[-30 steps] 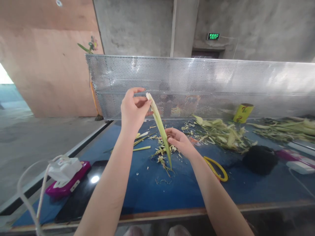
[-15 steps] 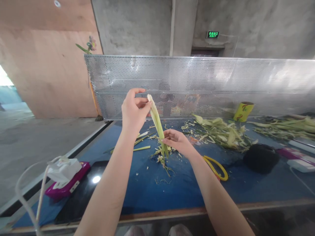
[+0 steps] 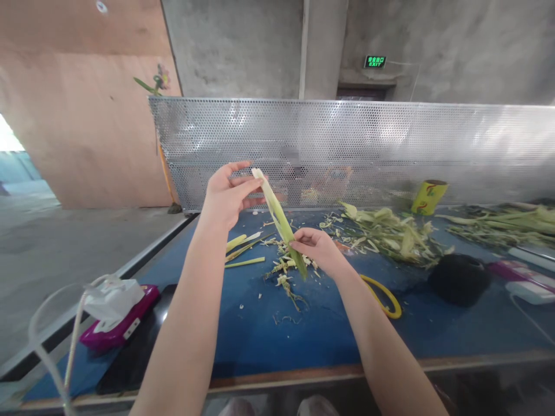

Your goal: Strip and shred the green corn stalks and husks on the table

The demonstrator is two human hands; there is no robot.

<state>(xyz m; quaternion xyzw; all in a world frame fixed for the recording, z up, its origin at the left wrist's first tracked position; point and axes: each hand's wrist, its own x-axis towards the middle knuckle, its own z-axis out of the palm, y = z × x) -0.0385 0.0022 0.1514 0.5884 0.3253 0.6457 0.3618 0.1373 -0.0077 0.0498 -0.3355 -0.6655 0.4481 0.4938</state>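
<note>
A long, folded corn husk (image 3: pixel 277 212), pale at the top and greener at its lower end, slants between my two hands above the table. My left hand (image 3: pixel 232 193) pinches its upper end between thumb and fingers. Lower down, the thumb and fingers of my right hand (image 3: pixel 316 248) close on the greener part, whose tip sticks out below them. Beneath the husk lie small plant scraps (image 3: pixel 286 283) on the blue table (image 3: pixel 286 346). Several thin stalks and strips (image 3: pixel 249 262) rest beside my left forearm.
To the right are a heap of husks (image 3: pixel 390 234), a yellow roll (image 3: pixel 429 196), a yellow-handled tool (image 3: pixel 392 306) and a black spool-like bundle (image 3: pixel 459 279). Left are a purple power strip (image 3: pixel 108 329) and a dark glossy panel (image 3: pixel 139 358). A perforated metal screen (image 3: pixel 260 127) stands behind.
My left hand has shifted slightly left with the husk's top. The husk now slants more and looks straighter, its lower tip further right. My right hand has barely moved.
</note>
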